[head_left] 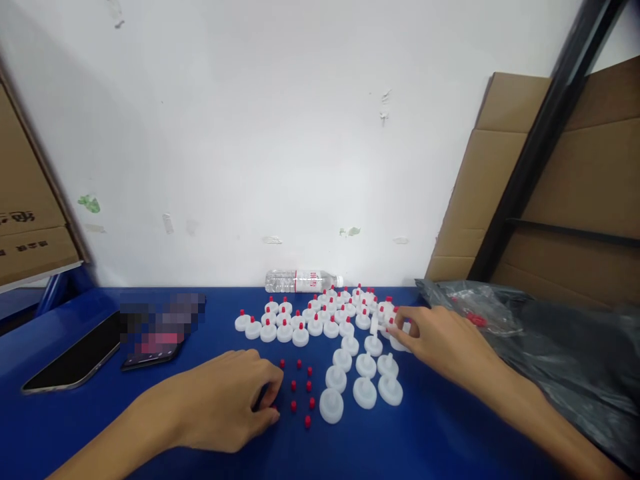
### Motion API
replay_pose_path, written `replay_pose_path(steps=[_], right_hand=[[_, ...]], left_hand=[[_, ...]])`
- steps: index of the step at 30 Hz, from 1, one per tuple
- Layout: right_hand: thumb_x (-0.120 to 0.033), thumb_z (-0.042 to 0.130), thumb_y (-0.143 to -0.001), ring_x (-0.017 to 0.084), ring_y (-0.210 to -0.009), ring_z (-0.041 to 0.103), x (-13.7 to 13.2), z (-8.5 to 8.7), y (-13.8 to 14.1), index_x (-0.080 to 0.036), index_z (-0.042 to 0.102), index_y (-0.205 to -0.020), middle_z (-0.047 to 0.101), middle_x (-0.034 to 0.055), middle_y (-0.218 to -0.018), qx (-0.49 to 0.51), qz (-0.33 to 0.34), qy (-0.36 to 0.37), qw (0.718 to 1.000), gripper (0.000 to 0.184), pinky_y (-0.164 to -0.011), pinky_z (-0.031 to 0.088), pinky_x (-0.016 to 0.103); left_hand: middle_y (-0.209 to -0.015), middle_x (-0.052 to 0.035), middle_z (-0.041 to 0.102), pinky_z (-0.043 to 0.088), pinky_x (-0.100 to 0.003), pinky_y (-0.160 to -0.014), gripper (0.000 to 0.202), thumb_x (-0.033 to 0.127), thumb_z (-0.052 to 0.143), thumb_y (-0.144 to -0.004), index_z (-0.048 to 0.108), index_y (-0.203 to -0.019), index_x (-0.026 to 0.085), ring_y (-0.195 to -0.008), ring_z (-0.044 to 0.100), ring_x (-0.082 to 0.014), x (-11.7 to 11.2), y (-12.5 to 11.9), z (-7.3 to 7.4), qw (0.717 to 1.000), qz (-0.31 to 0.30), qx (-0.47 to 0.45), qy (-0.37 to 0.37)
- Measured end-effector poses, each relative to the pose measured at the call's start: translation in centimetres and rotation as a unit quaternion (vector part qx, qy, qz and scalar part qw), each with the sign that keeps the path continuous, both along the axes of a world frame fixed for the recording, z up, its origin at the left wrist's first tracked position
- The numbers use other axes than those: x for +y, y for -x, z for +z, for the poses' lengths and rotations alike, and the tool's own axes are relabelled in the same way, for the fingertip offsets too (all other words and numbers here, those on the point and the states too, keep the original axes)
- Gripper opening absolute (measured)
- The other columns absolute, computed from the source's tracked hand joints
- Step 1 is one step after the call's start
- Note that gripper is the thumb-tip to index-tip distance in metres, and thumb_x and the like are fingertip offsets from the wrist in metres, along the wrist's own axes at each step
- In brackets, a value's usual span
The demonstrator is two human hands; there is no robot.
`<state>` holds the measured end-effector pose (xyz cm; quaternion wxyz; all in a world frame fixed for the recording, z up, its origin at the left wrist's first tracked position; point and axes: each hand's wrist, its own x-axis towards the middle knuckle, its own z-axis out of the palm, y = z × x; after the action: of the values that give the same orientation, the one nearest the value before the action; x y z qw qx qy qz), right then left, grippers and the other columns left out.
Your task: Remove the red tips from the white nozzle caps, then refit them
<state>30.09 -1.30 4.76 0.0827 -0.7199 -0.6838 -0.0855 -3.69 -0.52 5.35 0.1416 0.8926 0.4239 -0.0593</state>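
Observation:
My left hand [225, 403] rests low over the blue table with thumb and index finger curled in a pinch. A bit of red shows between the fingertips, looking like a small red cap [274, 407]. Right of it several loose red caps [293, 385] lie in rough rows. My right hand [433, 333] pinches a white spout lid [375, 325], which is turned on its side; the fingers partly hide its spout. In front of that hand stand several white lids without red tips [365, 392]. Behind them is a cluster of white lids with red caps [300, 335] on their spouts.
A clear water bottle [305, 281] lies along the wall. At left are a dark phone [75, 353] and another, partly blurred device [150, 359]. A grey plastic bag [555, 360] covers the right side, with a clear bag [485, 310] holding red pieces.

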Motion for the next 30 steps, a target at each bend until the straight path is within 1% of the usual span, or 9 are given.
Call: replay_pose_path(steps=[5,8,10,12,15,19,21,24,30], right_hand=[[-0.034,0.060,-0.092,0.026,-0.067,0.071,-0.4,0.0,0.2,-0.025,0.073,-0.086,0.076,0.0064,-0.077,-0.005,0.026,-0.005,1.000,0.017,-0.051,0.030,0.027],[-0.027,0.065,-0.089,0.024,-0.065,0.071,-0.5,-0.3,0.6,-0.025,0.074,-0.082,0.076,0.0051,-0.075,-0.010,0.033,-0.005,0.999,0.012,-0.050,0.029,0.026],[-0.027,0.066,-0.089,0.023,-0.064,0.071,-0.5,-0.3,0.6,-0.026,0.074,-0.082,0.076,0.0041,-0.075,0.008,0.048,-0.002,0.999,0.011,-0.051,0.030,0.026],[-0.034,0.064,-0.092,0.023,-0.065,0.070,-0.3,0.1,0.3,-0.026,0.074,-0.084,0.075,0.0040,-0.074,0.027,0.053,-0.014,0.998,0.015,-0.052,0.031,0.026],[-0.038,0.057,-0.096,0.024,-0.065,0.069,-0.2,1.2,-1.1,-0.026,0.073,-0.086,0.073,0.0035,-0.070,0.034,0.021,-0.041,0.998,0.022,-0.052,0.031,0.027],[-0.038,0.063,-0.090,0.023,-0.068,0.069,-0.4,2.1,-3.3,-0.028,0.072,-0.085,0.073,0.0007,-0.074,0.028,-0.011,0.016,0.999,0.015,-0.052,0.032,0.027],[-0.040,0.069,-0.084,0.024,-0.071,0.070,-0.5,1.8,-4.0,-0.027,0.072,-0.083,0.073,0.0023,-0.077,0.008,-0.021,0.054,0.998,0.014,-0.053,0.032,0.027],[-0.039,0.077,-0.076,0.029,-0.072,0.071,-0.4,0.7,-4.1,-0.025,0.074,-0.082,0.073,0.0061,-0.077,-0.029,-0.020,0.080,0.996,0.015,-0.053,0.033,0.029],[-0.024,0.072,-0.081,0.026,-0.068,0.069,-0.3,-0.8,-4.1,-0.023,0.071,-0.072,0.072,0.0062,-0.074,-0.039,0.027,0.092,0.995,0.009,-0.054,0.036,0.029]], left_hand=[[-0.073,-0.0006,0.064,0.028,-0.029,-0.054,0.022,0.036,0.053,-0.092,0.058,-0.075,0.023,-0.065,0.054,-0.0184,-0.2,-0.3,0.7,0.997,-0.002,-0.063,-0.033],[-0.069,0.0004,0.061,0.027,-0.028,-0.054,0.031,0.037,0.046,-0.098,0.051,-0.071,0.022,-0.061,0.051,-0.0162,-0.1,-1.1,1.1,0.994,-0.018,-0.090,-0.057],[-0.067,0.0007,0.059,0.027,-0.028,-0.054,0.033,0.034,0.042,-0.100,0.047,-0.070,0.021,-0.058,0.048,-0.0151,0.1,-1.6,1.0,0.989,-0.033,-0.105,-0.098],[-0.068,0.0007,0.058,0.026,-0.029,-0.056,0.033,0.031,0.039,-0.102,0.046,-0.071,0.021,-0.057,0.047,-0.0146,0.4,-1.9,0.5,0.981,-0.054,-0.115,-0.143],[-0.066,0.0013,0.057,0.026,-0.030,-0.057,0.031,0.026,0.037,-0.102,0.047,-0.072,0.021,-0.056,0.047,-0.0143,0.6,-1.9,-0.6,0.968,-0.086,-0.128,-0.199],[-0.066,0.0018,0.055,0.025,-0.031,-0.056,0.027,0.018,0.037,-0.100,0.047,-0.075,0.021,-0.055,0.047,-0.0139,0.5,-1.8,-1.9,0.937,-0.130,-0.157,-0.283],[-0.066,0.0017,0.054,0.026,-0.032,-0.055,0.026,0.016,0.037,-0.100,0.048,-0.076,0.021,-0.054,0.047,-0.0130,0.5,-1.8,-2.2,0.922,-0.146,-0.179,-0.309],[-0.065,0.0020,0.053,0.026,-0.032,-0.055,0.026,0.015,0.039,-0.100,0.048,-0.076,0.020,-0.053,0.046,-0.0119,0.4,-1.8,-2.3,0.910,-0.161,-0.196,-0.328],[-0.063,0.0024,0.052,0.025,-0.031,-0.052,0.026,0.013,0.040,-0.098,0.049,-0.075,0.020,-0.050,0.043,-0.0110,0.6,-1.8,-2.3,0.894,-0.186,-0.204,-0.354]])
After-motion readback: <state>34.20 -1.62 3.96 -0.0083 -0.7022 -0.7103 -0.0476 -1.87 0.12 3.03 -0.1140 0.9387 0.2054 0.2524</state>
